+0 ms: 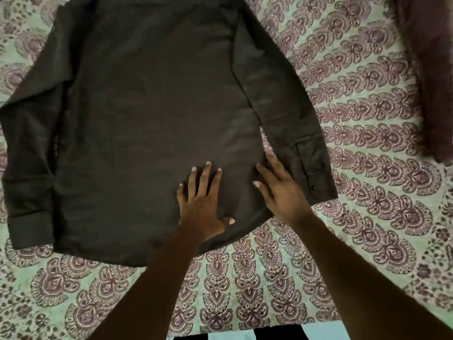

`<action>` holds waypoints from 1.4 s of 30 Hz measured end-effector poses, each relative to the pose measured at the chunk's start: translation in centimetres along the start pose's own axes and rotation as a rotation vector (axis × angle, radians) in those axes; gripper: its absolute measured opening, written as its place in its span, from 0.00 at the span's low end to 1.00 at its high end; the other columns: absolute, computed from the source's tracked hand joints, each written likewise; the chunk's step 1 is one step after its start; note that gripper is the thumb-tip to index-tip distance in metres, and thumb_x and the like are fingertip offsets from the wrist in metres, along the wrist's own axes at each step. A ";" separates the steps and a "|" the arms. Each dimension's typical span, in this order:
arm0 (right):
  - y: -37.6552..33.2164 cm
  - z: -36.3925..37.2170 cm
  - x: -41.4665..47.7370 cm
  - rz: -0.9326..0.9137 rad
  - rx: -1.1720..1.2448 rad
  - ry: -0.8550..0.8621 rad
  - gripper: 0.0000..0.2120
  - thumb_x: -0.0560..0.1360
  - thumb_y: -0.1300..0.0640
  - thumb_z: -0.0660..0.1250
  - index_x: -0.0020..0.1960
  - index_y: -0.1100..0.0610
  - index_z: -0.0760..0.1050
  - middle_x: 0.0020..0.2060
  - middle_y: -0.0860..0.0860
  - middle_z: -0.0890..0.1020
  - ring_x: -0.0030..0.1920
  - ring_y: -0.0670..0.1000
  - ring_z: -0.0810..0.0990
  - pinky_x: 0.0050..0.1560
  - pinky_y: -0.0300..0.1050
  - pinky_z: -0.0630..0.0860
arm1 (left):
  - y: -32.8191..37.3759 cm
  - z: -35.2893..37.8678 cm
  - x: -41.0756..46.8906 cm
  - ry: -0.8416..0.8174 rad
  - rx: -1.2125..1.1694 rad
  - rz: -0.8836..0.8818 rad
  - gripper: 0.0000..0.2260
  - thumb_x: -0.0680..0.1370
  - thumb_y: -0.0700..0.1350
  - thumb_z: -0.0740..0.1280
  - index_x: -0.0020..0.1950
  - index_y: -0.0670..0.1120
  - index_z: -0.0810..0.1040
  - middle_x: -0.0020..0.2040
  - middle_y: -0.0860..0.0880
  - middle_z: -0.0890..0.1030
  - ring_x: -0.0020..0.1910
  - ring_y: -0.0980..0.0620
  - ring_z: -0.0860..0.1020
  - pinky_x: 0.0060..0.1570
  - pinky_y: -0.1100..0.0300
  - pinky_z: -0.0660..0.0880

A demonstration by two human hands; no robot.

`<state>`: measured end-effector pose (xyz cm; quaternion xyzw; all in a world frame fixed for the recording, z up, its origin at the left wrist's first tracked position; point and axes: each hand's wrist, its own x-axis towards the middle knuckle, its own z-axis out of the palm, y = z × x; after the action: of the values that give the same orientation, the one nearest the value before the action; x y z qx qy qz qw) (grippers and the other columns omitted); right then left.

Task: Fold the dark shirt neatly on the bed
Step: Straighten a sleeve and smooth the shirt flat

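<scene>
Head view: we look down on a dark shirt [152, 106] spread flat on the bed, its hem toward the person and its collar end running off the top of the frame. Beneath it we see a pale green bedsheet [367, 241] printed with purple paisley rows.

The left hand [199, 204] lies palm down on the lower part of the shirt's body, just above the hem. Its fingers [207, 173] are straight and spread apart, the thumb out to the side, gripping nothing. The right hand [282, 195] rests just beside it, also flat with its fingers apart, on the side edge of the body. There it meets the sleeve [282, 106] on the right side of the view. We see neither hand pinching or bunching the cloth.

That sleeve runs down alongside the body and ends in a cuff [316, 168] with a small dark button [312, 187], close to the right hand's knuckles. The other sleeve [31, 143] lies down the left side of the view, its cuff near the hem.

A maroon cloth [431, 69] lies at the upper right, well apart from the shirt. A black and white striped surface [245, 336] shows at the bottom edge.
</scene>
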<state>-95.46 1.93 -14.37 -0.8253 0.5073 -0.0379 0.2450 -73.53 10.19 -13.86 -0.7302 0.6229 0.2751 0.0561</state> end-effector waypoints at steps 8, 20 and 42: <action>4.9 -5.3 -0.4 0.936 0.039 0.106 0.37 0.71 0.39 0.76 0.70 0.57 0.67 0.72 0.63 0.63 0.71 0.69 0.63 0.66 0.72 0.66 | 6.2 -1.6 2.0 -0.061 -0.087 -0.004 0.46 0.73 0.57 0.74 0.83 0.59 0.50 0.83 0.56 0.44 0.83 0.48 0.44 0.77 0.36 0.57; 2.8 -19.5 3.5 0.369 0.321 0.327 0.05 0.80 0.59 0.69 0.54 0.58 0.74 0.35 0.56 0.82 0.36 0.55 0.81 0.39 0.47 0.74 | 11.4 -10.1 6.4 -0.014 -0.547 -0.091 0.37 0.75 0.45 0.73 0.81 0.54 0.60 0.80 0.47 0.63 0.79 0.43 0.62 0.75 0.43 0.66; 20.9 -41.3 21.5 0.251 -0.403 0.264 0.16 0.83 0.47 0.63 0.58 0.59 0.79 0.45 0.64 0.82 0.45 0.66 0.82 0.42 0.52 0.77 | 25.6 -18.5 33.7 0.072 -0.446 0.048 0.40 0.74 0.72 0.49 0.83 0.56 0.52 0.84 0.48 0.57 0.82 0.40 0.54 0.78 0.36 0.54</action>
<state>-115.03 -39.23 8.64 -0.7760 0.6305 -0.0127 0.0103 -89.04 -32.90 -7.50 -0.7187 0.5656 0.3810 -0.1356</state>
